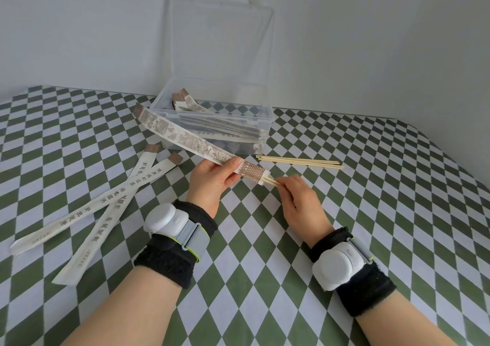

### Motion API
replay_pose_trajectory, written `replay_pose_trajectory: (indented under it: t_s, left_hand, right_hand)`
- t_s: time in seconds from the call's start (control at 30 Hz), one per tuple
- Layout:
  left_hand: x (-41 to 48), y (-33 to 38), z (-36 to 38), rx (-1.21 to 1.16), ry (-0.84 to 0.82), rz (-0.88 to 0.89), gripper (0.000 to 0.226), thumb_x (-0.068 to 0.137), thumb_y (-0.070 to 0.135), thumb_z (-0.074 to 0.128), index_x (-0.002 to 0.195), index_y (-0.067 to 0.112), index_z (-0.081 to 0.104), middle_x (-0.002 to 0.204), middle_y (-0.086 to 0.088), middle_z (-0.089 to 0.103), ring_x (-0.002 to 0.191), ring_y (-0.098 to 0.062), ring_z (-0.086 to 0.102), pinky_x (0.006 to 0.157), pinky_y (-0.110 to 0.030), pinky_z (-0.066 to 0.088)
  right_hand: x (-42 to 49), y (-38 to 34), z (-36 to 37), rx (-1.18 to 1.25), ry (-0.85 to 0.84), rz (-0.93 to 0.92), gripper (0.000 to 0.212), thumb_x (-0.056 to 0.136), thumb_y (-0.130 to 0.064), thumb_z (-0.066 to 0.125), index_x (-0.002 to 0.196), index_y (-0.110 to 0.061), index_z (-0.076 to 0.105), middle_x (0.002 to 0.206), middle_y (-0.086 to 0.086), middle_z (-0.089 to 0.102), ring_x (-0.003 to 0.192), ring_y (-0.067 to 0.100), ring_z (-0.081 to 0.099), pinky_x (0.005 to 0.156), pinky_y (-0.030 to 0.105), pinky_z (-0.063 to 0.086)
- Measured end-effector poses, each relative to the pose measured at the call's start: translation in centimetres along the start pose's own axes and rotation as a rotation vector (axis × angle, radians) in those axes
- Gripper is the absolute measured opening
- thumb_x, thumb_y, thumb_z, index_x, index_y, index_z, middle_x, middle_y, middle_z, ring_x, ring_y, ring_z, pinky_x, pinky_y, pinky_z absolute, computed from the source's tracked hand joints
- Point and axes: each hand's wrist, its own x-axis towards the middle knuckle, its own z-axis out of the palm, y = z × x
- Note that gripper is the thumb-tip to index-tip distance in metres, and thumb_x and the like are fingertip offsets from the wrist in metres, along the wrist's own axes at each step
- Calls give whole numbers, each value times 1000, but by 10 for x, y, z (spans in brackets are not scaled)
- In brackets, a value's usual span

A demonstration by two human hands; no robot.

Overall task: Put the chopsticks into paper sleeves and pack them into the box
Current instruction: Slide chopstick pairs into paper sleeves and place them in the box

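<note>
1. In the middle of the frame I have the left hand pinching a printed paper sleeve near its open end, with the thumb on top. The sleeve is lifted off the table. It slants toward the upper left and crosses in front of the box.
2. The right hand pinches the near ends of a pair of chopsticks with its fingertips. Most of the pair is hidden inside the sleeve. Only a short bit shows at the open end.
3. The clear box sits at the top middle of the frame. Its lid stands open against the wall behind.
4. Inside the box lies a pile of packed sleeves. They look filled, so I think a good part of the job is done.
5. A few bare chopsticks lie on the table just right of the sleeve's open end, in front of the box. They need sleeves.
6. Two empty sleeves lie crossed at the left of the frame, well apart from the bare sticks.
7. My guess at what is left: push this pair all the way in and lay the sleeve in the box. Then I fill the two empty sleeves with the bare sticks and pack those too.
</note>
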Motion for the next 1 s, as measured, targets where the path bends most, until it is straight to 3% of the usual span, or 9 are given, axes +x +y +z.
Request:
replay_pose_trajectory:
  t_s: [0.13,0.33,0.47,0.63,0.87,1.0]
  left_hand:
    - [-2,2,0,-56,39,13,7,85,6,63,87,12,63,84,-2,71,78,-9,69,68,-18,56]
    - [0,4,-2,-106,87,10,6,85,6,64,86,12,63,86,-1,70,79,-8,69,67,-18,55]
    - [-3,2,1,-14,-24,-22,8,84,6,63,91,9,64,88,-5,71,81,-11,70,66,-18,56]
    - [-4,1,3,20,-64,-46,8,84,4,63,91,8,64,88,-6,71,80,-11,70,66,-19,56]
    - [-1,2,-2,-46,69,5,6,84,8,65,88,12,63,87,-2,71,82,-9,69,66,-17,54]
    - [-2,1,0,-28,37,-1,5,84,7,64,88,11,63,85,-2,71,81,-9,69,66,-17,54]
  right_hand:
    - [0,2,-1,102,62,114,23,96,-14,41,106,-9,60,88,-4,53,67,5,45,59,11,34]
    - [0,3,-2,57,53,178,25,97,-14,36,91,-8,59,78,2,52,64,12,44,58,24,36]
    - [0,-1,-3,69,16,112,24,96,-12,38,94,-5,60,83,2,54,69,13,46,62,22,39]
    - [-1,-1,-4,123,-25,55,21,95,-16,44,102,-9,63,80,-11,50,63,4,44,56,12,36]
    - [-1,0,-5,239,50,159,17,95,-14,44,94,-13,60,70,-7,50,57,8,42,52,13,37]
    - [-1,1,-7,274,50,161,17,95,-12,43,93,-12,60,67,-4,51,54,5,44,50,12,37]
